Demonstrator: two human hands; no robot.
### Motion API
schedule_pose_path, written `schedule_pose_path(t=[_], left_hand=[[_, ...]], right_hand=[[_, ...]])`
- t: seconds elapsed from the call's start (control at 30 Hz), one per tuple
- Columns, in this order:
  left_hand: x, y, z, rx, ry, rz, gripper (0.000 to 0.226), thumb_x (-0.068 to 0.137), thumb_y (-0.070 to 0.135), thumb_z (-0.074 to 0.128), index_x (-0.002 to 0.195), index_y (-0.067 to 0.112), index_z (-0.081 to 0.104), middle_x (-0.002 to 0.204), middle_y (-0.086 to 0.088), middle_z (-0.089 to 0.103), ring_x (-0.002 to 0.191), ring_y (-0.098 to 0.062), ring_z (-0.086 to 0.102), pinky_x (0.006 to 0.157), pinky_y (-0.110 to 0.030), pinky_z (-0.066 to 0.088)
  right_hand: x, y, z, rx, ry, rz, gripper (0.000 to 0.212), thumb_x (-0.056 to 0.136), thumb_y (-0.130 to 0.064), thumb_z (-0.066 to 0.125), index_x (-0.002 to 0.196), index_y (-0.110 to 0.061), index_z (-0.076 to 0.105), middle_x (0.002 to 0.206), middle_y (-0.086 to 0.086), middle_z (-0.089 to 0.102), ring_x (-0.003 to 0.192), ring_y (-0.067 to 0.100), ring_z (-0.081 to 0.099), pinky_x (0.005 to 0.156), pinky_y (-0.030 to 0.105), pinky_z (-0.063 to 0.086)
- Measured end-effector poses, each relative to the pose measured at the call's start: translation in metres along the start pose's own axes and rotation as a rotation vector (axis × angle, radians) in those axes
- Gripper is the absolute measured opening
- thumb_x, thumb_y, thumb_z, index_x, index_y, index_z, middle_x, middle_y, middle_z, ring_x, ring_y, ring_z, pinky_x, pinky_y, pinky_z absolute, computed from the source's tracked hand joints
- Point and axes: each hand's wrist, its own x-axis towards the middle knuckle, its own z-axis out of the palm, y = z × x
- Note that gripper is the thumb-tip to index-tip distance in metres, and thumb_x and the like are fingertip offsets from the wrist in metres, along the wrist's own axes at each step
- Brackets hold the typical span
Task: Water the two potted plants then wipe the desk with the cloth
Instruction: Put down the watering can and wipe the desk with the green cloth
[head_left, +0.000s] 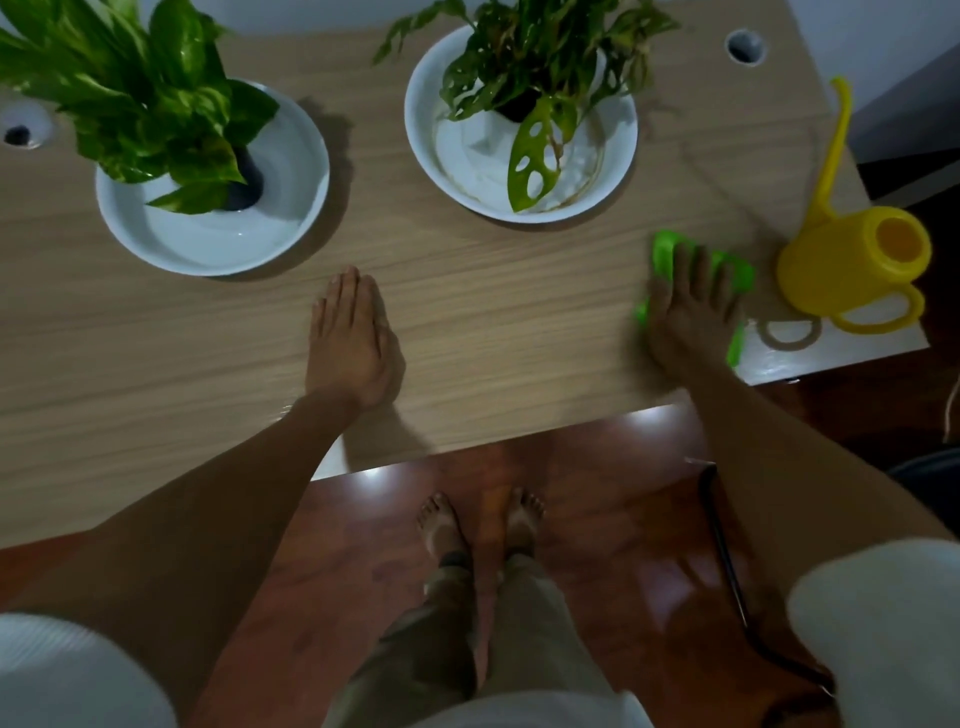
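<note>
Wood-grain desk (493, 291) surface was pressed by both hands near its front edge. The left hand (353, 338) was laid flat and empty, fingers together, on bare wood. The right hand (691, 306) was spread palm-down, fingers apart, on the green cloth (665, 249), just beside the yellow watering can (852, 260) at the desk's right end. Farther back, two potted plants were seen in white bowls, the left plant (140, 98) and the right plant (540, 62) well apart.
</note>
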Motion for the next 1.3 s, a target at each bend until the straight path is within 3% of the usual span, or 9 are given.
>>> schedule_pose_path(t=[0.1,0.33,0.5,0.67,1.0,1.07,1.13,1.2,1.3], left_hand=[[-0.001,0.006,0.003,0.014,0.028,-0.025,0.074,0.096,0.032,0.023,0.163,0.001,0.020,0.173,-0.017,0.013,0.162,-0.033,0.008,0.131,-0.046,0.001],[0.002,0.025,0.003,0.009,0.043,-0.114,0.077,0.092,0.033,0.025,0.160,-0.002,0.026,0.171,-0.020,0.020,0.161,-0.036,0.012,0.131,-0.051,0.004],[-0.007,0.045,0.015,0.032,0.109,-0.116,0.073,0.101,0.039,0.024,0.163,0.000,0.020,0.172,-0.018,0.019,0.162,-0.032,0.010,0.131,-0.048,0.003],[-0.036,0.093,0.042,-0.029,0.097,-0.083,0.073,0.101,0.036,0.032,0.163,0.000,0.020,0.173,-0.017,0.018,0.162,-0.029,0.010,0.131,-0.041,0.002],[-0.052,0.154,0.054,-0.249,0.203,-0.171,0.051,0.109,0.022,0.042,0.156,0.003,0.041,0.168,-0.017,0.032,0.159,-0.030,0.024,0.129,-0.045,0.019],[-0.050,0.155,0.046,-0.318,0.209,-0.168,0.048,0.109,0.025,0.042,0.150,0.002,0.050,0.163,-0.018,0.041,0.157,-0.028,0.030,0.129,-0.038,0.023],[-0.044,0.160,0.038,-0.457,0.156,-0.200,0.042,0.109,0.024,0.047,0.145,0.004,0.058,0.158,-0.014,0.048,0.153,-0.025,0.038,0.124,-0.028,0.025],[-0.036,0.173,0.028,-0.705,0.082,-0.263,0.030,0.106,0.022,0.052,0.127,0.012,0.072,0.138,-0.008,0.066,0.136,-0.022,0.056,0.113,-0.025,0.037],[-0.026,0.193,0.012,-1.086,-0.143,-0.360,0.027,0.099,0.026,0.057,0.089,0.025,0.082,0.101,0.005,0.079,0.092,-0.008,0.073,0.081,-0.024,0.053]], right_hand=[[-0.017,-0.053,0.018,0.017,0.054,0.052,0.065,0.110,-0.050,0.020,0.169,-0.026,0.007,0.178,0.005,0.007,0.164,0.036,0.000,0.130,0.061,-0.001],[-0.102,-0.050,0.047,-0.238,-0.140,-0.918,0.060,0.107,-0.052,0.025,0.166,-0.037,0.023,0.175,-0.007,0.022,0.164,0.029,0.015,0.131,0.056,0.010],[-0.020,0.044,0.007,-0.201,-0.041,-0.590,0.059,0.109,-0.048,0.025,0.165,-0.031,0.028,0.174,0.002,0.027,0.161,0.037,0.021,0.128,0.060,0.016],[0.010,0.013,0.005,-0.052,0.014,-0.132,0.064,0.110,-0.047,0.023,0.169,-0.026,0.011,0.178,0.001,0.007,0.164,0.035,0.003,0.130,0.061,0.003],[-0.080,-0.011,0.025,0.022,-0.352,-0.962,0.053,0.114,-0.035,0.028,0.167,-0.027,0.024,0.175,-0.010,0.018,0.164,0.016,0.006,0.132,0.039,-0.007],[-0.075,-0.009,0.007,0.348,-0.617,-0.819,0.047,0.115,-0.024,0.034,0.161,-0.018,0.039,0.168,-0.005,0.037,0.158,0.009,0.022,0.127,0.019,0.004],[-0.068,-0.011,-0.018,0.780,-0.827,-0.389,0.035,0.112,-0.022,0.043,0.136,-0.014,0.067,0.131,0.001,0.070,0.130,0.014,0.053,0.101,0.005,0.038],[-0.056,-0.011,-0.042,1.033,-0.989,-0.006,0.031,0.107,-0.031,0.049,0.104,-0.017,0.076,0.091,0.002,0.075,0.093,0.023,0.065,0.077,0.022,0.050],[-0.036,-0.003,-0.066,1.207,-1.226,0.173,0.039,0.099,-0.037,0.049,0.104,-0.015,0.080,0.097,0.012,0.078,0.086,0.030,0.072,0.082,0.036,0.058]])
